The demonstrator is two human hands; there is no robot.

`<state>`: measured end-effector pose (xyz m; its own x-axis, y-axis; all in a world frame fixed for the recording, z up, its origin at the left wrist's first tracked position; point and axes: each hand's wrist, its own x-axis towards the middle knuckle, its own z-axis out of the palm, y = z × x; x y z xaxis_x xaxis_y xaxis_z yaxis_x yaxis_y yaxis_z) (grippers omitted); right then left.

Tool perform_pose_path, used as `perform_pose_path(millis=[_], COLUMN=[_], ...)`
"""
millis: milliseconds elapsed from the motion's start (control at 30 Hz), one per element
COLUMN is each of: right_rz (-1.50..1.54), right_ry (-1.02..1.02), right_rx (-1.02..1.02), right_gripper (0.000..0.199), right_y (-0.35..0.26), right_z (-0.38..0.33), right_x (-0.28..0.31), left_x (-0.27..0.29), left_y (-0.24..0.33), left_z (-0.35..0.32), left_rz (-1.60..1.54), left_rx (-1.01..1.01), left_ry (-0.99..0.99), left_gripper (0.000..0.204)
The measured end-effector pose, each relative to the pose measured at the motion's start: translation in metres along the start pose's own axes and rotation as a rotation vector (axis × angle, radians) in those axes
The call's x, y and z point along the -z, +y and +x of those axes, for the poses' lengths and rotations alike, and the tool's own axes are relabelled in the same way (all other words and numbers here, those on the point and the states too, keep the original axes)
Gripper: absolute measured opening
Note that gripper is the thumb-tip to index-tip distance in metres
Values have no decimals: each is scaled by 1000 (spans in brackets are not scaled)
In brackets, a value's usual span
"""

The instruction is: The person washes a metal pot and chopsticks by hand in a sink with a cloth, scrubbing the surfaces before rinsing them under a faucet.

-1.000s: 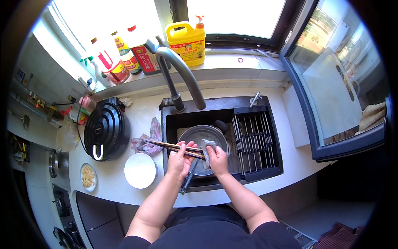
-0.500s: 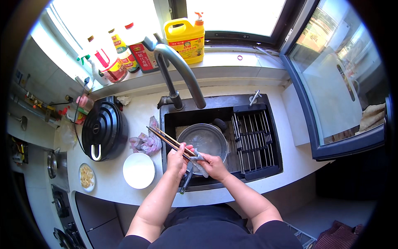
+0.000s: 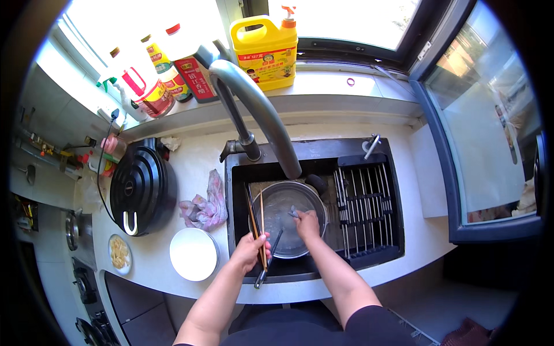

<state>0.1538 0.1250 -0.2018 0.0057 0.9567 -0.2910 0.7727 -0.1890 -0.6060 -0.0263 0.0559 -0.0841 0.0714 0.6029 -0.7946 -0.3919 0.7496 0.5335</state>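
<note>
At the black rectangular sink (image 3: 314, 150), the left hand (image 3: 251, 252) clasps slim dark-and-tan chopsticks (image 3: 262, 213); the fingers of the right hand (image 3: 307, 224) pinch a grey cloth (image 3: 293, 212) over the round metal basin (image 3: 315, 196), apparently rinsing; next seemingly calls for wringing.

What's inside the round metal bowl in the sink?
The bowl holds what looks like water. A dark utensil slants over its near edge. The right hand, gripping a grey cloth, hides part of the inside.

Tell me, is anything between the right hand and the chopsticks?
Yes: a thin dark utensil lies between the right hand and the chopsticks in this view, across the pot's near rim. Its height is unclear.
</note>
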Motion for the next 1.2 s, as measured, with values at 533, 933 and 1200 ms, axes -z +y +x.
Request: perform_pose_path(millis=[533, 933, 1200], right_rz=[1400, 1282, 1524], right_ry=[-774, -44, -476], right_rx=[-176, -204, -260], right_gripper=[25, 26, 11], right_y=[-58, -85, -91], right_z=[-51, -42, -84], right_x=[89, 92, 79], left_x=[-24, -50, -35], left_y=[7, -13, -15], left_z=[-21, -71, -57], left_rz=[-91, 241, 100], left_rx=[235, 43, -162], left_ry=[-420, -243, -88], left_gripper=[16, 19, 21])
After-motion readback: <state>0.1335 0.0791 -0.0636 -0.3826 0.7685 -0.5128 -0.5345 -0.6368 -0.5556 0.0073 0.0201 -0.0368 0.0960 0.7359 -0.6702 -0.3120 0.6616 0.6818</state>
